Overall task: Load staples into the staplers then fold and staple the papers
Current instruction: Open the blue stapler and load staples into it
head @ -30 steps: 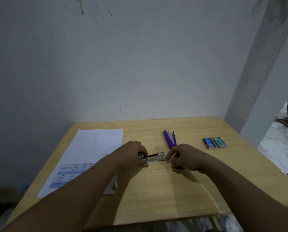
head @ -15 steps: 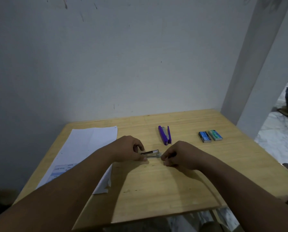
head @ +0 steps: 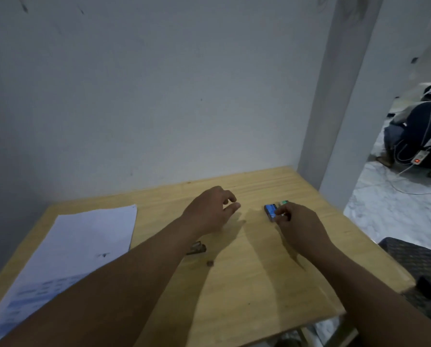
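Wooden table against a grey wall. Right hand at about 2 o'clock on the table, fingertips pinched together at the near edge of the blue staple box; green staple box just beyond, touching or nearly touching the blue one, mostly hidden by the fingers. Cannot tell whether the blue box is lifted or only touched. Left hand near 12 o'clock, loosely spread, thumb and forefinger apart, empty, hovering just over the table. Small dark stapler lying near table centre, half hidden under the left forearm; cannot tell whether open or closed, or whether loaded. Second stapler not seen in this view. Sheets of paper flat at 9 o'clock, printed blue table on the near part, unfolded, no staple visible. Judgement: early in the task, at the loading step, with staples being fetched; no stapler shown as loaded, and folding and stapling all left to do. Surroundings: small dark spot on the table just near of the stapler, nature unclear; pillar at 1 o'clock; a crouched person on the floor beyond, with a power strip and cables. Nothing between right hand and boxes; left forearm crossing over the stapler and the paper corner likely to get in the way.
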